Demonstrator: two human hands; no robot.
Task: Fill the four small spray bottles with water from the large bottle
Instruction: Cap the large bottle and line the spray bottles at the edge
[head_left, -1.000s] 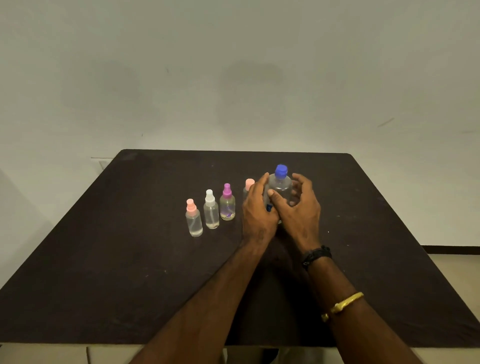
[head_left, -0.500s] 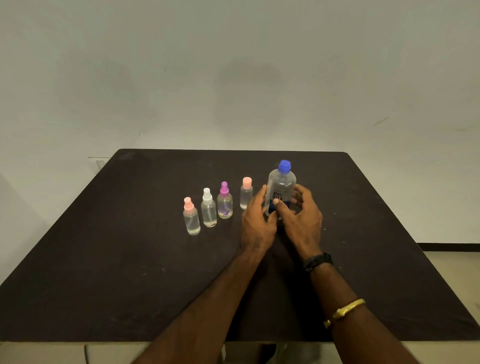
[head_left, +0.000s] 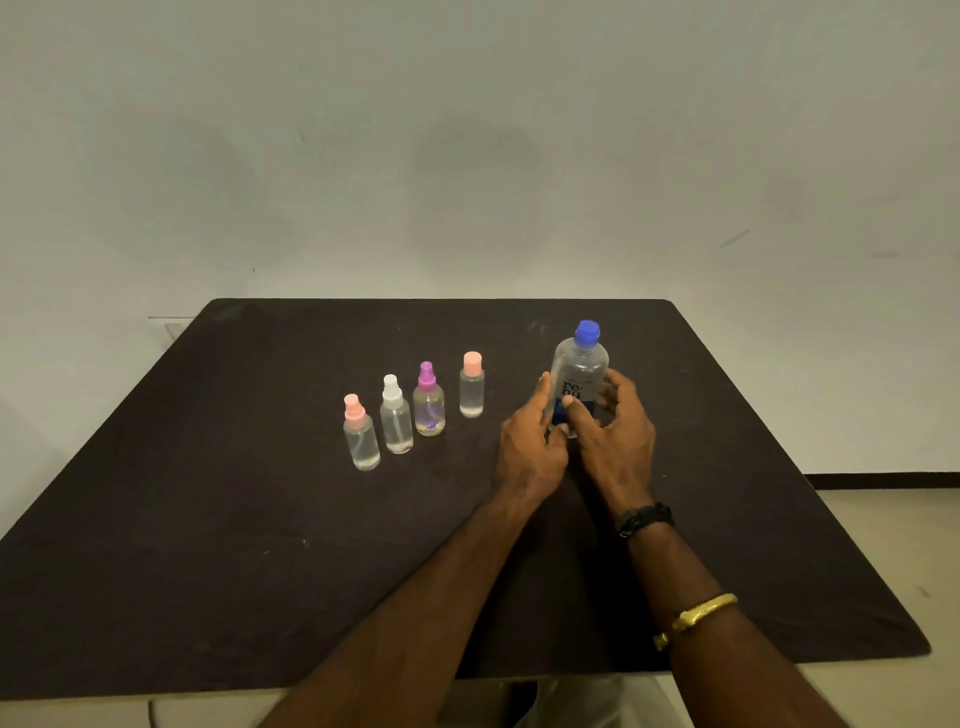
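The large clear plastic bottle with a blue screw cap (head_left: 579, 379) stood upright on the table, at about one o'clock from the person, capped and bearing a dark blue label. The right hand (head_left: 618, 436) wrapped its lower half, thumb across the label and fingers curled round the far side, a narrow grip on the bottle itself. The left hand (head_left: 530, 447) lay against the bottle's nine o'clock side with fingers nearly straight, touching rather than clasping. This looked like a steadying hold, meant to keep a tall, top-heavy bottle from tipping.

Well apart, toward nine o'clock of the large bottle, the four small clear spray bottles formed a slanted row running from eight o'clock up to two o'clock: a pink-topped one (head_left: 360, 434) nearest, then a white-topped one (head_left: 396, 415), a purple-topped one (head_left: 428, 400) and a flat peach-capped one (head_left: 471, 384) farthest. All stood upright with tops on, each near its neighbour but not touching, probably lined up so pouring could go along in order. Their water levels could not be read.

The wide dark brown table (head_left: 208, 519) had a matte, faintly speckled top. A black wristband (head_left: 644, 519) and a gold bangle (head_left: 696, 616) circled the right forearm. Behind stood a plain pale wall (head_left: 467, 156); at three o'clock ran a dark skirting strip (head_left: 883, 479) above a beige floor (head_left: 893, 525).
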